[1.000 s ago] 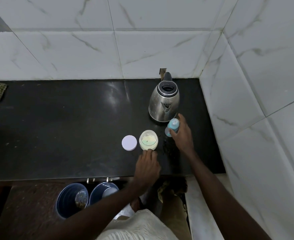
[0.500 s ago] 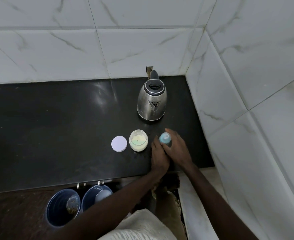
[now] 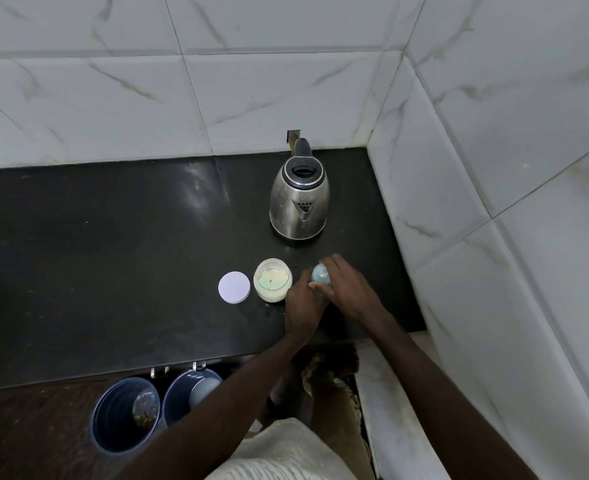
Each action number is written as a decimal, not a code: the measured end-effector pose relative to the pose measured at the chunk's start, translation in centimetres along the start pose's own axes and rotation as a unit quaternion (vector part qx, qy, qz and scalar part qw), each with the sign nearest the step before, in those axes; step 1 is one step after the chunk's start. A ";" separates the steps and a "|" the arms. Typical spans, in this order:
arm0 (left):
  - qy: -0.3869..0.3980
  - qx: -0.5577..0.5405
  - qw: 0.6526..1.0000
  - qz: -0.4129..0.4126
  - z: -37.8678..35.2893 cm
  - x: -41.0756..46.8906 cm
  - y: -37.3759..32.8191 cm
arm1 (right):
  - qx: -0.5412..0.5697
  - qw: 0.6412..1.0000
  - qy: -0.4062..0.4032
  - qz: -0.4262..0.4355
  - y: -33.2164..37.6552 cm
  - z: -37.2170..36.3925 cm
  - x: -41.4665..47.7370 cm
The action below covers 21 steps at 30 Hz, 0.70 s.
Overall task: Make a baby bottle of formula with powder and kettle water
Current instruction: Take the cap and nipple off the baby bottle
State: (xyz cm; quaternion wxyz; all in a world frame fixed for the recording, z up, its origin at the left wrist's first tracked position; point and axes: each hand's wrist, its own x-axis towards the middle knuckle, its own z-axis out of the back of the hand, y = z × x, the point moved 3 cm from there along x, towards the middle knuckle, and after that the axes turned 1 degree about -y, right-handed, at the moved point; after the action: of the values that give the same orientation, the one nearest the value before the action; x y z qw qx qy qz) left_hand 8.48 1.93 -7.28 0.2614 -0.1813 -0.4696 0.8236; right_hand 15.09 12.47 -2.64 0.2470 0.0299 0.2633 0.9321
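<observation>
Hands, left (image 3: 301,306) and right (image 3: 346,289), meet with fingers clamped on the baby bottle (image 3: 320,276).

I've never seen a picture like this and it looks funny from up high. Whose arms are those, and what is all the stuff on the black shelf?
The camera sits on a person's head, looking down, so you see their own arms. On the black countertop stand a steel kettle, an open jar of formula powder and its round lid lying flat beside it. The left hand and right hand are both wrapped around a baby bottle with a blue top. Two blue buckets stand on the floor below.
</observation>
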 end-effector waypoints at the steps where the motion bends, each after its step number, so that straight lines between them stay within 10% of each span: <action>1: 0.003 -0.001 1.000 0.000 0.1 0.1 0.1 | -0.003 1.000 0.022 0.014 -0.2 0.0 0.3; 11: 0.037 -0.017 0.997 0.059 -0.2 0.4 -0.4 | -0.007 0.987 0.070 0.147 -1.6 4.4 1.9; 16: 0.029 -0.003 0.997 0.070 -0.4 0.5 -0.4 | 0.094 0.991 -0.069 -0.058 -4.6 5.8 1.6; 21: 0.027 -0.001 0.998 0.063 -0.4 0.6 -0.4 | 0.036 0.991 0.023 -0.124 -6.1 0.2 0.1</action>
State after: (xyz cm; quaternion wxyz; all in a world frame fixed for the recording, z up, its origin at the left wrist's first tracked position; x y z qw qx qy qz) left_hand 8.37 2.72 -7.15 0.2212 -0.2330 -0.4505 0.8330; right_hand 17.76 17.15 -5.57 0.3529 -0.0158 0.3040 0.8848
